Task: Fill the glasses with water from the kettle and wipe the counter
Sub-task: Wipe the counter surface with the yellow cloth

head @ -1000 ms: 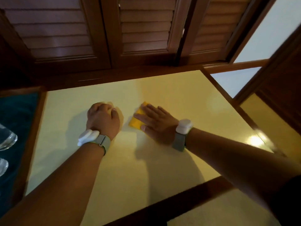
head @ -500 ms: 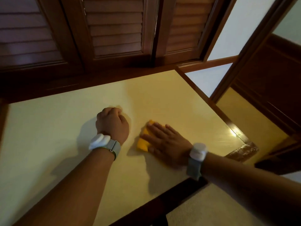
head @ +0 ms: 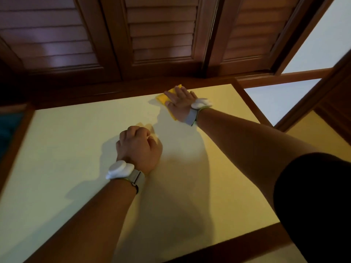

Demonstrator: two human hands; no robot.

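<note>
We see a big pale counter (head: 76, 168) with dark wooden shutters (head: 161, 35) behind it. The left hand (head: 139, 149) rests on it in a fist, with nothing in it. The right hand (head: 180, 103) lies flat, fingers straight, and presses a small yellow cloth (head: 161, 97) near the far edge.

Pale yellow desk (head: 76, 164), wood-edged; yellow cloth (head: 162, 97) flat at its far edge under my right grip (head: 181, 104), left grip (head: 139, 149) fisted mid-desk.
</note>
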